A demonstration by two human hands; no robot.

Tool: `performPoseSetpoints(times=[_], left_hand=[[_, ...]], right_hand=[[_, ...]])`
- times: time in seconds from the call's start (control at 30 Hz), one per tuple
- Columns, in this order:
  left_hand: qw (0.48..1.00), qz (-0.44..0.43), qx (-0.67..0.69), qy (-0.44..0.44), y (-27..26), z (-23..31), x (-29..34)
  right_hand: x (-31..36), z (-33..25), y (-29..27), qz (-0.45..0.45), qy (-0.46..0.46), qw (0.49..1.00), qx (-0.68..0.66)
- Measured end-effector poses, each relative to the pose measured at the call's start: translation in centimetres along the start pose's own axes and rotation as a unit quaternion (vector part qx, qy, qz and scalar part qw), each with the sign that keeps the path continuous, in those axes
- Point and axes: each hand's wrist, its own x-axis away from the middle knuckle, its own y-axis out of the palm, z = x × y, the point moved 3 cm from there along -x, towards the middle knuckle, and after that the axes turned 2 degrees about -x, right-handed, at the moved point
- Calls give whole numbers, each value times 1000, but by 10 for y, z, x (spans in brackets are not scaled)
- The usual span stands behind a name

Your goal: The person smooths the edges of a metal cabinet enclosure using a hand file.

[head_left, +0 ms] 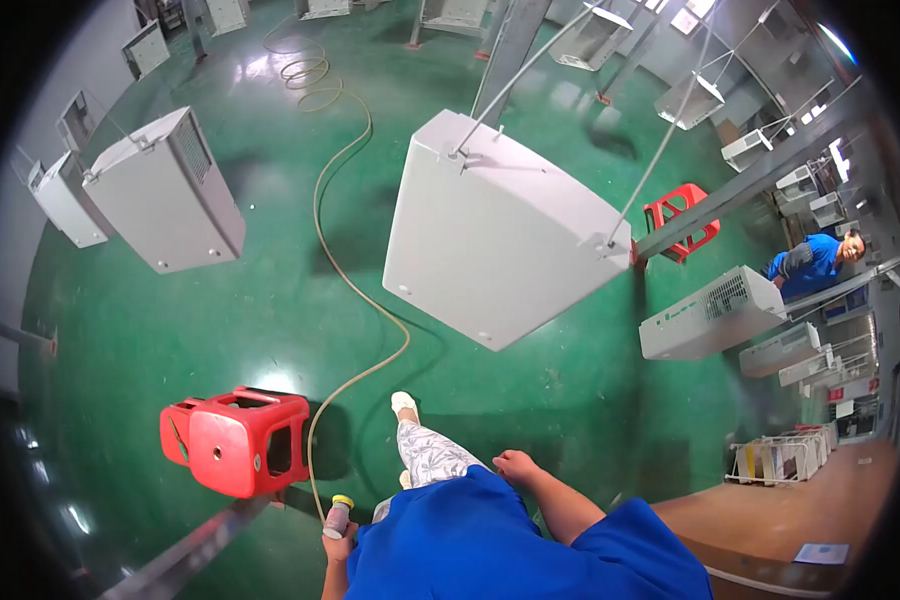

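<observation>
My left hand (338, 546) is closed around a small see-through bottle (337, 517) with a pinkish body and a yellow lid. A long pale hose (347, 384) runs across the floor right up to this hand; whether it joins the bottle I cannot tell. At the front of my blue top, my right hand (515, 467) has its fingers curled in, and nothing shows in them. Ahead hangs a large pale grey metal casing (500, 230) on thin rods, apart from both hands. One of my white shoes (403, 403) is on the floor ahead.
Red plastic stools (232, 445) stand at the left, beside a metal beam (195, 550). Another red stool (682, 222) is beyond the casing. More casings hang at left (170, 190) and right (715, 312). A person in blue (815, 265) is at the far right, near a post.
</observation>
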Motion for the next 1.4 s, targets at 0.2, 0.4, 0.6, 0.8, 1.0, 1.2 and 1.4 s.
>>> performPoseSetpoints(times=[0.2,0.4,0.6,0.8,1.0,1.2,1.4], left_hand=[[999,-24,28,17,-74,84,-69],[995,-41,57,77,-79,143,-128],[987,-133,-26,88,-103,169,-200],[983,-161,-19,82,-129,214,-240],[990,-130,-50,-7,-132,237,-259],[993,-113,-32,22,-110,256,-263],[989,-142,-39,23,-96,259,-275]], right_hand=[[91,-243,-46,70,-415,881,-217],[230,-391,-182,394,-625,670,-71],[211,-411,-215,542,-464,701,-11],[191,-409,-251,574,-406,710,-39],[205,-413,-263,549,-403,731,-38],[222,-401,-261,573,-438,680,-134],[230,-434,-244,351,-516,778,-71]])
